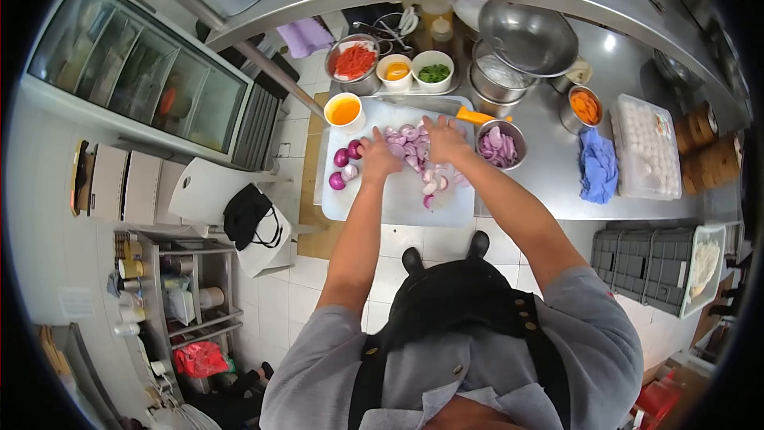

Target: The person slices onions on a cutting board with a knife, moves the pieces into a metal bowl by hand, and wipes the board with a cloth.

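Observation:
My left hand is at the left side of a pile of sliced purple onions on the white cutting board. My right hand touches the pile's right side, its fingers spread. Both hands have their fingers apart, with nothing gripped between them. Several whole purple onions lie left of my left hand. Behind the pile rests a knife with a yellow handle. A metal bowl of cut onion stands right of my right hand.
Behind the board stand a cup of orange liquid, a bowl of red strips and a bowl of chopped greens. To the right are a blue cloth and an egg box. A metal shelf overhangs the counter.

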A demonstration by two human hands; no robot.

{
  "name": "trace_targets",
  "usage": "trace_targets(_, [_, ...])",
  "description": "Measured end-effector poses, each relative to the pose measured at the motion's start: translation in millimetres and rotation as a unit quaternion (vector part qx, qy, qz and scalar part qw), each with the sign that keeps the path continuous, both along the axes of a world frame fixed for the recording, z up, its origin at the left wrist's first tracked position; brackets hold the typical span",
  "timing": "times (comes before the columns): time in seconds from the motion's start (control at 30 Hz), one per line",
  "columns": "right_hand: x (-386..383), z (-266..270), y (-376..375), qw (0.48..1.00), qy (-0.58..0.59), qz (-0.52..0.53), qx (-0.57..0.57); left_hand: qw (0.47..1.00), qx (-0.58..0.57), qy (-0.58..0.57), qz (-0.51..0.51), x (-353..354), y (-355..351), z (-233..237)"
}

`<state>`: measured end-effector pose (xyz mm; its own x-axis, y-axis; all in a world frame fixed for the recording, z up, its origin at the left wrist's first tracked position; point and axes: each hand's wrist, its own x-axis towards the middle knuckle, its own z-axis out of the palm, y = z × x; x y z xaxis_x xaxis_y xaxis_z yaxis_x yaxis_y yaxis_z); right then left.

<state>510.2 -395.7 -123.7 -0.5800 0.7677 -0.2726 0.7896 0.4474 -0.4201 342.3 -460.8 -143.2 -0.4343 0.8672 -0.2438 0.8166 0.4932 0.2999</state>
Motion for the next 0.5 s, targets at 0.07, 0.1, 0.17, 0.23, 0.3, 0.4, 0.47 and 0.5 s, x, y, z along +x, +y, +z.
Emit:
trace_targets(0.07, [-15,-1,16,0.996,-0.084,0.007,0.025,0.999,-0.007,0.020,-0.035,3,16,-5])
trace_targets(0.1, [-23,-7,18,0.998,-0.061,-0.024,0.015,0.996,-0.018,0.041,-0.078,4,21,-5])
trace_targets(0.17, [-36,-22,18,1.000,-0.014,0.006,-0.002,0.995,0.004,-0.042,-0.092,6,26,-6])
trace_targets(0.23, [-40,-35,10,0.998,0.038,0.049,0.022,0.979,0.086,-0.166,-0.075,13,23,-18])
trace_targets(0.3, [-41,-51,3,0.992,0.130,-0.002,0.000,0.958,0.136,-0.246,-0.061,6,20,-33])
trace_targets(0.4, [-46,-67,-3,0.955,0.279,-0.088,-0.044,0.911,0.177,-0.371,-0.025,-5,27,-64])
trace_targets(0.47, [-45,-68,-1,0.932,0.333,-0.128,-0.061,0.891,0.167,-0.422,-0.010,-5,36,-68])
trace_targets(0.5, [-45,-67,-2,0.909,0.383,-0.148,-0.073,0.900,0.164,-0.405,-0.016,0,31,-38])
